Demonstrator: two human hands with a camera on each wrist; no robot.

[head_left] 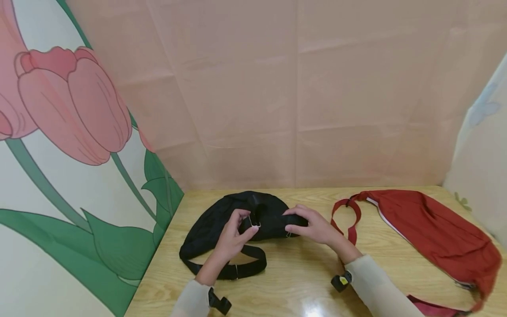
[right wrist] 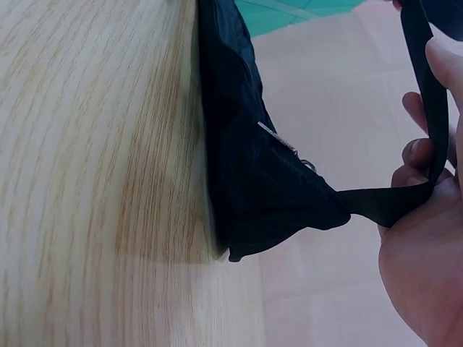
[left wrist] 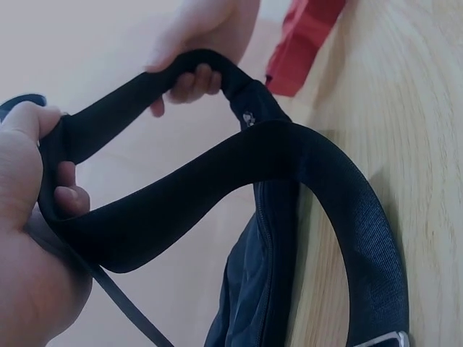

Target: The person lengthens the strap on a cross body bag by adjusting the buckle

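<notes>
A black waist bag [head_left: 222, 215] lies on the table with its strap [left wrist: 166, 191] raised in both hands. My left hand [head_left: 231, 237] pinches the strap in front of the bag, where a metal-edged buckle shows between thumb and fingers. At the bag's right end, my right hand [head_left: 317, 225] holds another stretch of strap, its fingers curled round the webbing [right wrist: 436, 123]. A zipper pull [right wrist: 278, 136] hangs near that end. Below the left hand, more strap loops over the table, with a metal slider [head_left: 236, 271] on it.
To the right lies a red waist bag [head_left: 431, 226] with a white-edged zipper. Its red strap [head_left: 354, 229] curls close to my right forearm. A pinkish cloth backdrop [head_left: 253, 110] stands behind the wooden table [head_left: 297, 273], and a tulip-printed panel [head_left: 71, 101] borders its left side.
</notes>
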